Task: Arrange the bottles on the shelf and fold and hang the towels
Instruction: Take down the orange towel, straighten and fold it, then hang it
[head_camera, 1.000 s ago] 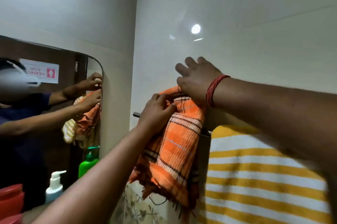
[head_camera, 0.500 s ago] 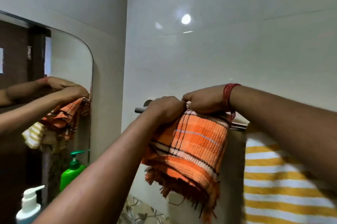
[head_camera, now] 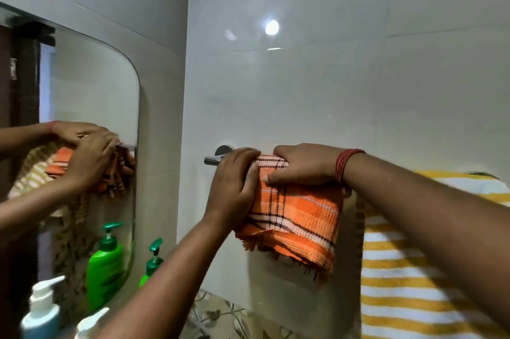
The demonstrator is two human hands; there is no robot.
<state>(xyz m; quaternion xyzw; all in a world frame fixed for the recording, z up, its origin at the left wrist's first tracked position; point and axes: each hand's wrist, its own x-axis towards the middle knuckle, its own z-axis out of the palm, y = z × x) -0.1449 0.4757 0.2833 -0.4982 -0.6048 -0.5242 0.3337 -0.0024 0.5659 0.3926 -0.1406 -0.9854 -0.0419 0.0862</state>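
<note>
Both hands grip the folded orange checked cotton towel [head_camera: 298,217] where it drapes over the chrome wall-mounted towel rail [head_camera: 212,159]: the left hand [head_camera: 234,189] lies over the towel's left edge with its fingers curled over the top of the fold and its thumb down the front, and the right hand [head_camera: 300,165] clamps the top of the fold against the rail, fingers wrapped over the back and thumb pressed along the front. A bundle of red thread bracelets [head_camera: 345,166] circles the right wrist. The towel hangs doubled from the rail, its fringed lower edge loose against the glossy white tiled wall [head_camera: 303,90]. Just beside it on the right, a yellow-and-white striped terry towel [head_camera: 408,283] hangs from the same rail, partly hidden by the right forearm. To the left, a rounded frameless wall mirror [head_camera: 91,90] reflects the hands and both towels. Below the mirror stand a green pump bottle [head_camera: 150,267], mostly covered by the left forearm, and a white pump bottle [head_camera: 93,319] near the lower edge of the view; their reflections show in the glass.
</note>
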